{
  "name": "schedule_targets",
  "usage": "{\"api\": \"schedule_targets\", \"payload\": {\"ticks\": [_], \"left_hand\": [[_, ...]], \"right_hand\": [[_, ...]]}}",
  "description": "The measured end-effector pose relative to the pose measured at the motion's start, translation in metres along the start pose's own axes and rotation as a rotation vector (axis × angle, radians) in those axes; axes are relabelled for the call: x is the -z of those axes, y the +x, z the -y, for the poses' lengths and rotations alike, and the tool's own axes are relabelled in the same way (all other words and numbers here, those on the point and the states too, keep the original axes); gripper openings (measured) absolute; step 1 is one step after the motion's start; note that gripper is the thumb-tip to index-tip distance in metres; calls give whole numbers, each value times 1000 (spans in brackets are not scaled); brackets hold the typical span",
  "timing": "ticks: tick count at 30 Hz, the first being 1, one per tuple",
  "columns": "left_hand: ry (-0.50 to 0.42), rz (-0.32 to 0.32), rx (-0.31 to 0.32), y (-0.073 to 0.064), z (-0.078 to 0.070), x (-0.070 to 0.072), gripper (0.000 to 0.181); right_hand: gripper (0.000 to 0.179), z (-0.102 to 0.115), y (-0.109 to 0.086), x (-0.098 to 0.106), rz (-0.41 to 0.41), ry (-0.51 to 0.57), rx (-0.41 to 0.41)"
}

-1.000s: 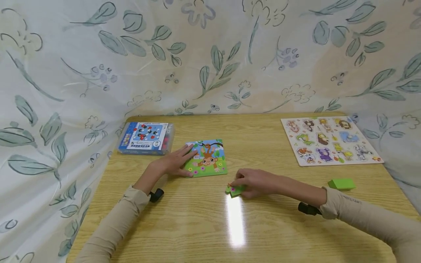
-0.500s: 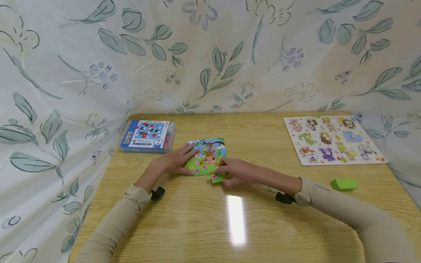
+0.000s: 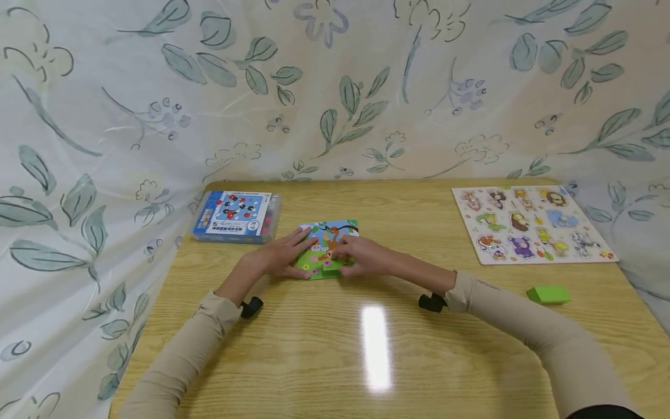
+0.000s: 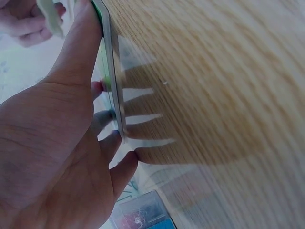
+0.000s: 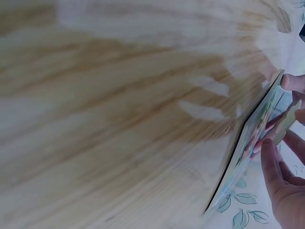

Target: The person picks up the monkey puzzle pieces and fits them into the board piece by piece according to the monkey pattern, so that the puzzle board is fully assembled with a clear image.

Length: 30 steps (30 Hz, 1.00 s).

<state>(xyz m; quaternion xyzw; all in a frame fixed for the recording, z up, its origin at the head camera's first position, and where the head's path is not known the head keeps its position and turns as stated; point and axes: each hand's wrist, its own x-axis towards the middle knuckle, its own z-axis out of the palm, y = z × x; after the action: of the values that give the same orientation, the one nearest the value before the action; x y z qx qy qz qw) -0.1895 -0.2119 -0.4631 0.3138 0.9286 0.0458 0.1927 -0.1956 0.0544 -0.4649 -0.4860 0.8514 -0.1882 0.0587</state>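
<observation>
A square jigsaw puzzle board (image 3: 320, 230) with a monkey picture lies flat on the table. My left hand (image 3: 277, 256) rests on its left side with fingers spread. In the left wrist view, the thumb and fingertips sit at the board's edge. Between thumb and fingers, my right hand (image 3: 363, 256) pinches a green puzzle piece (image 3: 331, 266) with a pink flower. It overlaps the lower right of the picture and covers part of the monkey. In the right wrist view the puzzle piece (image 5: 286, 125) is tilted, held over the board's surface.
A clear plastic box (image 3: 235, 216) with a molecule-model label stands at the back left. On the right lies a white animal puzzle board (image 3: 534, 224). Nearer, a green block (image 3: 548, 294) rests on the wooden table (image 3: 293, 349). A patterned curtain (image 3: 335, 87) hangs behind.
My right hand has carried the green puzzle piece leftward and away from me, from the bare table to over the monkey board. The left hand has stayed on the board.
</observation>
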Motion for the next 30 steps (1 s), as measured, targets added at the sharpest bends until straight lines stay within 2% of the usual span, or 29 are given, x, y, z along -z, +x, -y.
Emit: {"api": "schedule_targets", "payload": {"ticks": [8, 13, 22, 30], "left_hand": [[-12, -4, 6, 2, -1, 1, 92], [-2, 0, 1, 2, 1, 0, 93], [-1, -2, -7, 2, 2, -3, 93], [0, -5, -11, 1, 1, -1, 92]], "right_hand": [[23, -1, 8, -1, 25, 14, -21], [19, 0, 11, -2, 29, 2, 10], [23, 7, 12, 0, 47, -169, 124], [26, 7, 11, 2, 77, -199, 122]]}}
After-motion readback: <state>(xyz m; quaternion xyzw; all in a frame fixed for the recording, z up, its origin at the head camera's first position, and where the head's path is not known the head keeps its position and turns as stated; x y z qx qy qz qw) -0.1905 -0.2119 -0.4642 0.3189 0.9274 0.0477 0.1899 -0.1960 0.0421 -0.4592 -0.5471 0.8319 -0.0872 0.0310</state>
